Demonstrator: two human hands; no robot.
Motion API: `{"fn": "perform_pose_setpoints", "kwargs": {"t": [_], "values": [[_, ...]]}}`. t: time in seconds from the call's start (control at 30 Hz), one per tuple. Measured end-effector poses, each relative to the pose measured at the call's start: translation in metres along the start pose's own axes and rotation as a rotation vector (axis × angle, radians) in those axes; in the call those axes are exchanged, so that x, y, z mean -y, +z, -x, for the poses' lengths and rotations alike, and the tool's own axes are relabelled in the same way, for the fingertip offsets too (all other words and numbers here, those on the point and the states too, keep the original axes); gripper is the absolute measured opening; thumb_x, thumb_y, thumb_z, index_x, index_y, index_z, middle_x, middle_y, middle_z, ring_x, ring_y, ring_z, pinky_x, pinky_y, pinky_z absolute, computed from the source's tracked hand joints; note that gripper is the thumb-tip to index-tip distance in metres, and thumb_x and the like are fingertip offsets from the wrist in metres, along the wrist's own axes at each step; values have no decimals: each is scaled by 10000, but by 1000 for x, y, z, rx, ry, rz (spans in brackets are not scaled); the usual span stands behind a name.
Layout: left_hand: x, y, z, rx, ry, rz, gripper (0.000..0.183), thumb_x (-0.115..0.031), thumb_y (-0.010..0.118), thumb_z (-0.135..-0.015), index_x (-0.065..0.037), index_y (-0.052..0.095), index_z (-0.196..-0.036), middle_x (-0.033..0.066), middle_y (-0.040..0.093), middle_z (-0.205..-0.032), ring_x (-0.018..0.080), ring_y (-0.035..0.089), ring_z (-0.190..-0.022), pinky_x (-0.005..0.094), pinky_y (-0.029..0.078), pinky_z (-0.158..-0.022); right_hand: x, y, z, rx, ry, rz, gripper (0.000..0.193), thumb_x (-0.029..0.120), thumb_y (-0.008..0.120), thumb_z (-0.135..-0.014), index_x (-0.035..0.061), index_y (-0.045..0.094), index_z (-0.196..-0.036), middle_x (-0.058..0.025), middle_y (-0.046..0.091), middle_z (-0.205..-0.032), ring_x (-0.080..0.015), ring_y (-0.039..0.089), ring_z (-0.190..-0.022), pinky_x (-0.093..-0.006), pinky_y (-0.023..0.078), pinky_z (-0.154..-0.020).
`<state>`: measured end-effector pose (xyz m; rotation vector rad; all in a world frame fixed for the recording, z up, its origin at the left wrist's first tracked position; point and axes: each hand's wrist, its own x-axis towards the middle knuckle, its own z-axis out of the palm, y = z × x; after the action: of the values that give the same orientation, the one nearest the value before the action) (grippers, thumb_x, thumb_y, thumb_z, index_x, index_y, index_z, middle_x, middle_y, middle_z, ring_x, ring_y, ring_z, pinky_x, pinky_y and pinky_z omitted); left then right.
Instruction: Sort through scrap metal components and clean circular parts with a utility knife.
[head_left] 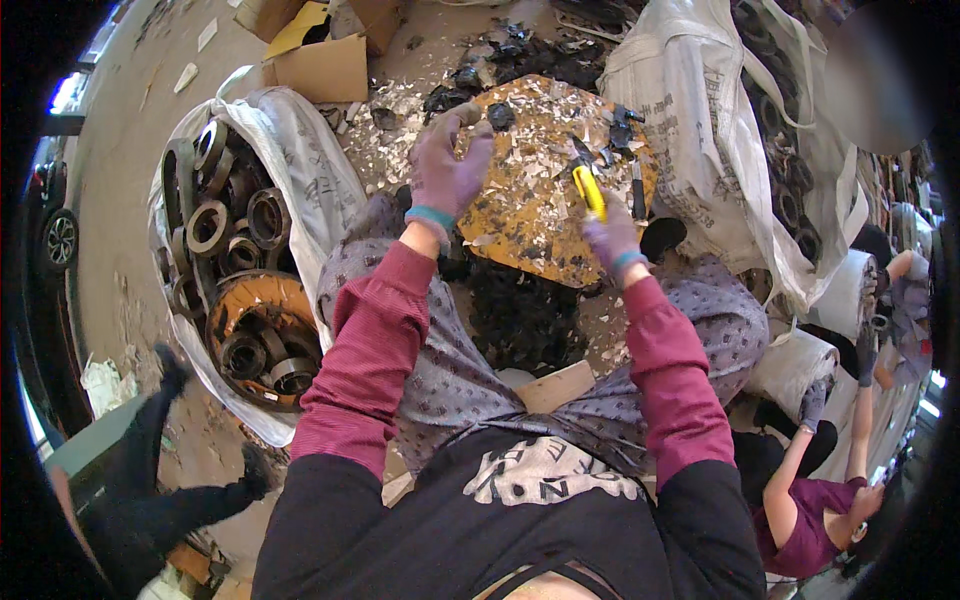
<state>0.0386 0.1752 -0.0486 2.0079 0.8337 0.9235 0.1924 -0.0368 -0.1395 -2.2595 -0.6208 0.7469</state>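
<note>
My right hand [613, 243], in a purple glove, is closed around a yellow utility knife [588, 191], its dark blade pointing away from me over the board. My left hand [449, 172], gloved alike, hovers at the board's left edge with thumb and fingers apart and nothing visible between them. Just right of its fingertips sits a small black lump [501, 116]. Below both hands is a worn yellow-brown board [540, 240] strewn with pale scraps and dark bits. A black-handled tool [637, 186] lies near its right edge, below some black pieces [622, 130].
At left stands a white bulk sack [325, 180] full of metal rings [208, 228]. Another big sack [680, 120] rises at right. Black scraps [525, 310] heap under the board, beside a wooden block [556, 388]. A cardboard box [318, 70] is behind; people [815, 515] are at right.
</note>
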Motion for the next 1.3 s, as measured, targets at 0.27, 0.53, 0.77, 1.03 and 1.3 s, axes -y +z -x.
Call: {"fn": "perform_pose_setpoints", "kwargs": {"t": [0.27,0.53,0.77,1.03,1.3], "values": [[-9,20,16,223,-166,119,248,-180,596,-893,-31,622,-1089,40,661,-972,104,573,-911,266,455,-828,64,-86,44,662,34,-1223,557,155,520,-919,40,299,-1417,-152,535,-1258,-260,581,-1106,-398,475,-939],[-37,49,28,587,-537,938,585,-480,326,-992,18,535,-1217,118,615,-1144,178,581,-1073,325,396,-996,75,-79,53,595,-33,-1255,530,161,497,-938,49,303,-1419,-127,534,-1264,-220,582,-1089,-338,500,-902],[-50,44,7,487,-630,949,612,-519,375,-968,-10,493,-1288,68,593,-1173,158,556,-1085,320,379,-1004,80,-78,53,630,50,-1165,557,195,531,-924,43,315,-1414,-120,542,-1255,-194,579,-1076,-317,472,-913],[-29,52,9,261,-643,901,255,-214,639,-883,-7,654,-1030,13,661,-922,79,590,-827,239,462,-801,83,-68,54,663,26,-1085,613,288,539,-891,26,330,-1403,-133,556,-1230,-194,595,-1034,-313,472,-899],[-24,49,14,336,-598,837,285,-217,592,-912,3,615,-1091,44,649,-1007,119,614,-905,270,475,-878,70,-53,48,727,68,-1329,607,316,524,-896,30,329,-1394,-155,557,-1202,-225,611,-981,-333,513,-830]]}}
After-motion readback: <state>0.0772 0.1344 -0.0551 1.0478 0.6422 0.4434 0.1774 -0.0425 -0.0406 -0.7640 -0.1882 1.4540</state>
